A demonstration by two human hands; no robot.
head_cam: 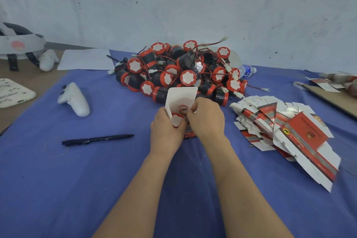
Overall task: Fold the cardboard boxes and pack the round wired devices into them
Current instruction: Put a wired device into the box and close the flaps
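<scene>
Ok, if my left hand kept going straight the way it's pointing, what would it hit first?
Probably the pile of round wired devices. Your left hand grips the open box and points away from you, toward the pile's near edge; the box flap would touch first, though depth is unclear.

My left grip [166, 131], curled round the box [181, 95], and my right grip [206, 120] cover the box body; only its rear flap shows. The device [176, 120] inside shows its cap alone. My right fingertips face away, so I cannot tell whether they pinch the wire [182, 106]. Print on the flat cartons [301, 135] is too small to read. The items [340, 81] at the right edge are blurred. The headset [19, 44] and the white slab [13, 92] are cut off at the left edge. The bottle [248, 69] is half hidden behind the pile [173, 69].
</scene>
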